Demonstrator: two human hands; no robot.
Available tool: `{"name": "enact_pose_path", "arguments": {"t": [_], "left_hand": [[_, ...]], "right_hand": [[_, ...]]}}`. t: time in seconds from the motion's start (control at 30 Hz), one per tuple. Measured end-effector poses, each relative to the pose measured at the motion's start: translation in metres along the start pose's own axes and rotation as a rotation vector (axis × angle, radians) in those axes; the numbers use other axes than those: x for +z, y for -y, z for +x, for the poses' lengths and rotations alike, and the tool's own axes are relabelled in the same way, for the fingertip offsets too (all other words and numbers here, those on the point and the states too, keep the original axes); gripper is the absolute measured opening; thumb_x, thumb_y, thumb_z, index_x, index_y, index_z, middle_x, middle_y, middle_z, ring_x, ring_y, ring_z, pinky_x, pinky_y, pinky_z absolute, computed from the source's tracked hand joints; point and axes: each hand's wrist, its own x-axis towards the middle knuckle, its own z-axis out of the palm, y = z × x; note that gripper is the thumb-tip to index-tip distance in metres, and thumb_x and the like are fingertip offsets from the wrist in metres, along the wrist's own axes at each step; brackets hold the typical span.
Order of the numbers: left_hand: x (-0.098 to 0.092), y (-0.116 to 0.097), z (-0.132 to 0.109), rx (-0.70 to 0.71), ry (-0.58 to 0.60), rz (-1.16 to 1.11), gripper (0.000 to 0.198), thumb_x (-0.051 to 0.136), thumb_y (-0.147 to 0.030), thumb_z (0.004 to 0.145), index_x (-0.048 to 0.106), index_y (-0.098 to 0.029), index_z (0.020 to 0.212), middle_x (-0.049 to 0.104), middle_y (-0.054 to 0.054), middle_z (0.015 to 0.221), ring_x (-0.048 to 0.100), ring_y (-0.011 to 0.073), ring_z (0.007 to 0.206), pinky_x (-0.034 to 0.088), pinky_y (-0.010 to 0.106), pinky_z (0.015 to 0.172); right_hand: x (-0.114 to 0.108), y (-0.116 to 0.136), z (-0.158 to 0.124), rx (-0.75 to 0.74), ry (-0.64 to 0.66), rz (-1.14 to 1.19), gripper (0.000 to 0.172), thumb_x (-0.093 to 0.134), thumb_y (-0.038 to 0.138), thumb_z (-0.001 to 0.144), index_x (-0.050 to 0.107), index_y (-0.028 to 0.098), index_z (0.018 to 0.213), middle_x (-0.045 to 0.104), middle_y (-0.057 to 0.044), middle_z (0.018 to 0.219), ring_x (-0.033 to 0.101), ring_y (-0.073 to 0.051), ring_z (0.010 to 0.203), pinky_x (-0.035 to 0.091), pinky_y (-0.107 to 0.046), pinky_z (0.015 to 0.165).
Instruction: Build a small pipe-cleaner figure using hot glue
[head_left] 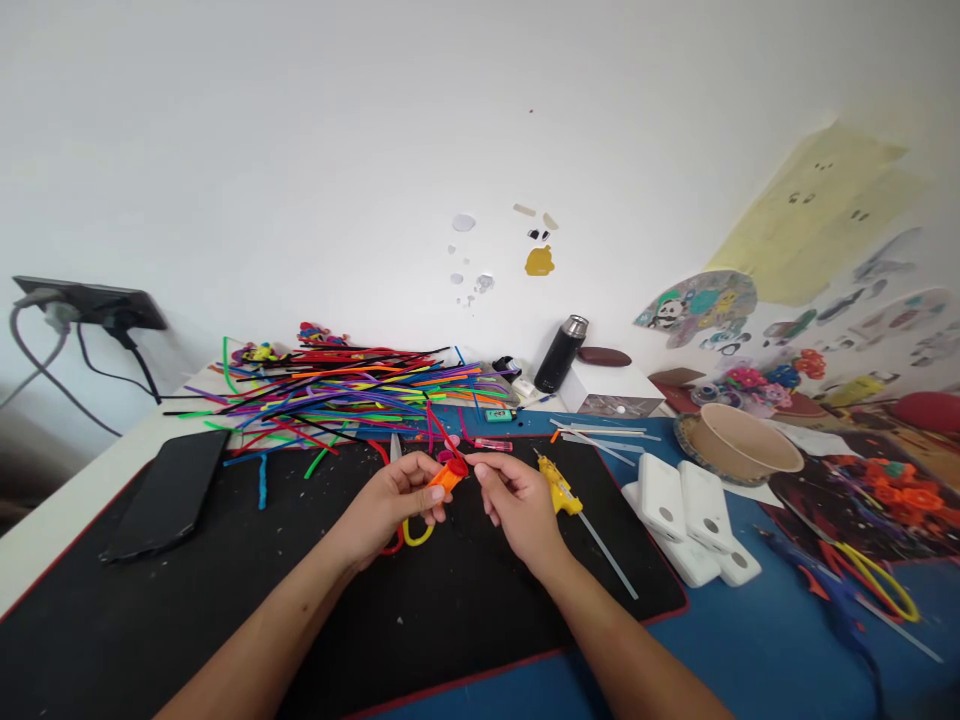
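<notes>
My left hand (397,492) is closed around a short orange tube-shaped piece (448,476), held tilted above the black mat. A red pipe cleaner (443,428) circles the piece's upper end, and its loose length sticks up toward the back. Thumb and forefinger of my right hand (519,497) are pinched at the red coil's right side; the exact contact is partly hidden by the fingers. Behind and below my left hand lie scissors (418,533) with red and yellow handles. A yellow glue gun (556,484) with a glue stick in it rests just right of my right hand.
Many coloured pipe cleaners (330,395) are heaped at the back left, beside a black phone (169,490). A black thermos (562,355) leans by a white box (611,388). White power-bank-like blocks (664,500), a beige bowl (742,440) and a blue glue gun (832,600) are right.
</notes>
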Motion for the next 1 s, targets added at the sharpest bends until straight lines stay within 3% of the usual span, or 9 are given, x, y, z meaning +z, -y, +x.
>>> {"name": "enact_pose_path", "arguments": {"t": [0.5,0.7,0.87,1.0], "left_hand": [[0.0011,-0.0035,0.0011,0.028,0.01,0.11,0.037,0.089,-0.044,0.076,0.069,-0.016,0.092,0.07,0.0,0.07,0.063,0.0144,0.063,0.048,0.026,0.062],[0.0008,-0.0007,0.0008,0.038,-0.061,0.166,0.035,0.092,-0.039,0.072,0.072,-0.017,0.091,0.074,0.003,0.087,0.066,0.0181,0.081,0.051,0.031,0.08],[0.003,0.0016,0.0007,0.078,-0.022,0.151,0.04,0.088,-0.037,0.077,0.071,-0.019,0.108,0.074,0.004,0.092,0.067,0.02,0.084,0.052,0.034,0.08],[0.0058,0.0005,-0.0001,0.135,-0.028,0.124,0.051,0.087,-0.033,0.079,0.062,-0.023,0.123,0.07,0.0,0.084,0.065,0.0177,0.077,0.052,0.031,0.075]], "right_hand": [[0.0072,0.0013,-0.0019,-0.005,0.038,-0.012,0.03,0.066,0.042,0.095,0.078,0.018,0.107,0.053,0.006,0.053,0.044,-0.009,0.042,0.034,-0.021,0.044],[0.0059,-0.0008,-0.0021,-0.013,0.046,-0.02,0.03,0.066,0.044,0.095,0.079,0.018,0.106,0.053,0.006,0.052,0.044,-0.009,0.042,0.034,-0.021,0.043],[0.0058,-0.0006,-0.0024,-0.002,0.046,-0.026,0.034,0.066,0.047,0.094,0.079,0.019,0.107,0.053,0.005,0.053,0.045,-0.01,0.043,0.035,-0.021,0.043],[0.0031,0.0,-0.0013,0.022,0.054,-0.003,0.037,0.064,0.048,0.096,0.079,0.018,0.112,0.053,0.006,0.053,0.043,-0.01,0.042,0.034,-0.022,0.043]]}}
